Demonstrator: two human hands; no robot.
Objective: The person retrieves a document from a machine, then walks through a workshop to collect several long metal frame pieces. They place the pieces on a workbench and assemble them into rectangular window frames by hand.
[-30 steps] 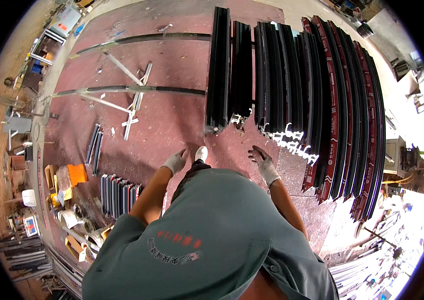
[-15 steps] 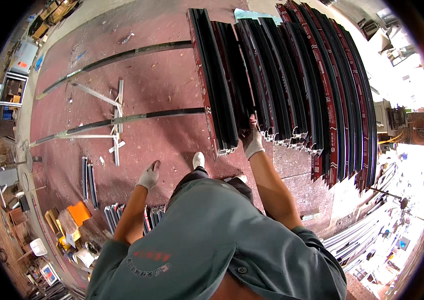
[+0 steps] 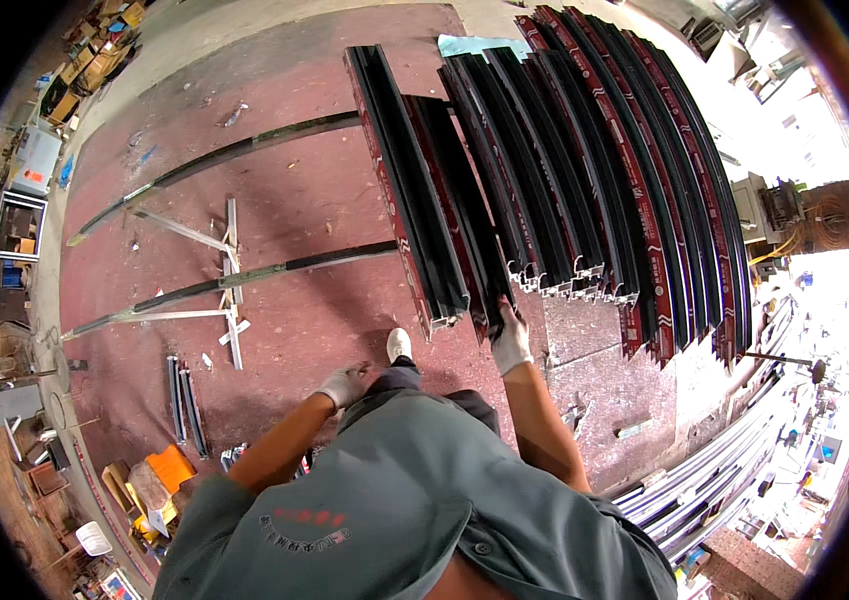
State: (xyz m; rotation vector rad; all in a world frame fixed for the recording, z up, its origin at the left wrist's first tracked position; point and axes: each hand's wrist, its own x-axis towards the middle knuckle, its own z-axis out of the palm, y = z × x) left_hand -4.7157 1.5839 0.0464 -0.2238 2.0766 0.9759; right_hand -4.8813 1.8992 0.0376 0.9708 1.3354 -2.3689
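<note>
My right hand (image 3: 512, 340), in a pale glove, is closed on the near end of a long black metal profile (image 3: 465, 205). That profile lies lengthwise away from me, and its near end sticks out closer to me than its neighbours' ends. Just left of it lies another black profile (image 3: 395, 165) with a dark red printed strip along its side. To the right, several similar profiles (image 3: 570, 180) lie side by side, their cut ends facing me. My left hand (image 3: 347, 385), also gloved, hangs by my thigh with nothing in it, its fingers loosely apart.
Two long support rails (image 3: 255, 145) run leftward from under the profiles, above the reddish floor (image 3: 305, 290). A pale metal stand (image 3: 233, 285) is at the left. Short profiles (image 3: 185, 405) lie nearer me. Boxes and an orange item (image 3: 171, 468) sit lower left; long pale bars (image 3: 715, 480) lie lower right.
The black profile in my right hand has slid toward me, past its neighbours' ends. My right hand has come nearer my body. My left hand has drawn in to my thigh.
</note>
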